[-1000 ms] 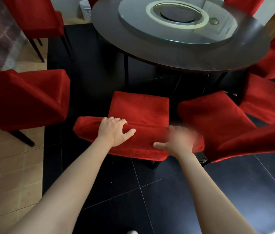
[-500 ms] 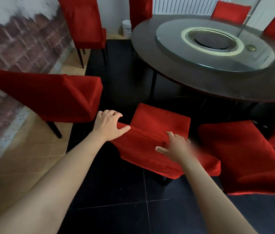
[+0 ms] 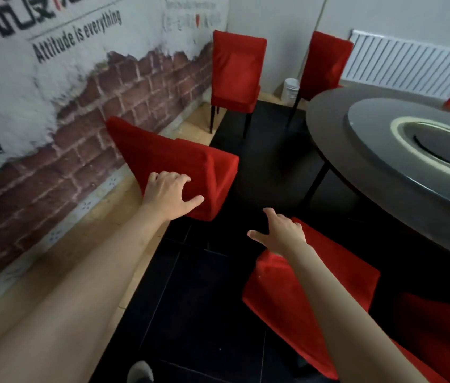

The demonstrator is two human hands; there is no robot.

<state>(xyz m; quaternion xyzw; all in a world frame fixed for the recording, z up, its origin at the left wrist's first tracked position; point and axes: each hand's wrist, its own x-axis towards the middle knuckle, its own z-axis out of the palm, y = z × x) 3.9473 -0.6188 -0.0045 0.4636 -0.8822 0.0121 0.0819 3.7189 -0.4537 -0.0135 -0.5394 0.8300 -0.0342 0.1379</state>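
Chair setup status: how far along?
Done, seemingly: near chair sits by the table. In hand: left hand grips the wall-side chair at its backrest; right hand open, holding nothing. Left: draw that chair to the table; two far chairs stand off too.

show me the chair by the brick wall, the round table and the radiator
chair by the brick wall (image 3: 168,156): head view, on its red backrest
round table (image 3: 326,120): head view, on its dark outer rim
radiator (image 3: 411,64): head view, on its white ribs

Chair (image 3: 179,164) left of table (image 3: 326,125)
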